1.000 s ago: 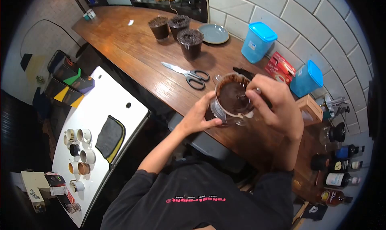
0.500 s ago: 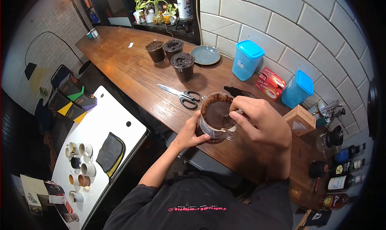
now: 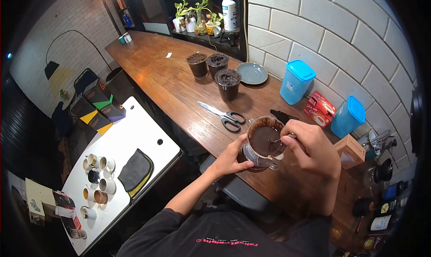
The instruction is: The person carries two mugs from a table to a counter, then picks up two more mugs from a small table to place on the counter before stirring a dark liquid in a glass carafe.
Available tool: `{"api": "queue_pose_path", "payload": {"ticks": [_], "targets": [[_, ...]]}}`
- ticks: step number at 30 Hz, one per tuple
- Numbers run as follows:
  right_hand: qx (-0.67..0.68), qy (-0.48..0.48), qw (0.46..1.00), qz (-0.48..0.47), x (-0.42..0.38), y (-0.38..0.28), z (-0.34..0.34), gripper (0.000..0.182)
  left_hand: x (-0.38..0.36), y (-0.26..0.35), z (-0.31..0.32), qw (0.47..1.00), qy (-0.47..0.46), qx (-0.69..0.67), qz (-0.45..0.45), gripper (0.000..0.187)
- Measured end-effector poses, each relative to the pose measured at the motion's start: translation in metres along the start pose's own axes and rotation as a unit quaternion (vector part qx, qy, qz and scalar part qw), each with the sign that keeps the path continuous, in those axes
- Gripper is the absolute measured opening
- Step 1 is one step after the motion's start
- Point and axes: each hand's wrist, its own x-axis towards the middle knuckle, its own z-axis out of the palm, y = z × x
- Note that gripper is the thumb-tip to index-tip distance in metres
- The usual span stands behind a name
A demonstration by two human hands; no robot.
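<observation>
A clear glass dripper holds dark brown liquid, with dark grounds stuck round its inner wall. My left hand grips the dripper's left side, thumb toward the front. Pinched in my right hand is a thin metal spoon, its lower end in the liquid. Black-handled scissors lie just left of the dripper, blades pointing left. Three cups of dark grounds, one nearer and two behind, stand further back on the wooden counter.
Behind are a grey plate, two blue containers, red boxes and a cardboard box. Bottles line the right. A white table at the left holds several cups and a dark cloth.
The view has shifted, so the counter and its objects appear further right and slightly lower. Both hands keep their holds, and the spoon remains in the liquid.
</observation>
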Motion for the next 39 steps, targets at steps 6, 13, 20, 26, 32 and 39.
{"api": "queue_pose_path", "payload": {"ticks": [6,13,20,26,32,39], "targets": [[-0.016,0.023,1.0,-0.012,-0.002,-0.005,-0.009,0.008,0.0,0.002,-0.001,1.0,-0.007,-0.006,-0.006,0.086],[-0.028,0.025,0.999,-0.02,-0.006,-0.015,-0.007,0.008,0.0,0.004,0.0,1.0,-0.001,-0.027,-0.002,0.085],[-0.064,-0.004,0.998,-0.023,-0.004,-0.001,-0.005,0.01,0.001,0.001,0.001,1.0,0.002,-0.025,0.008,0.085],[-0.097,0.014,0.995,-0.005,-0.005,-0.009,-0.007,0.011,0.0,0.002,0.0,1.0,0.008,0.0,0.012,0.085],[-0.059,-0.008,0.998,-0.027,-0.006,-0.007,-0.003,0.014,0.001,0.003,0.001,1.0,0.003,-0.027,0.004,0.084],[-0.074,-0.01,0.997,-0.016,-0.005,-0.01,-0.003,0.016,-0.001,0.001,0.002,1.0,0.011,-0.024,-0.004,0.085]]}}
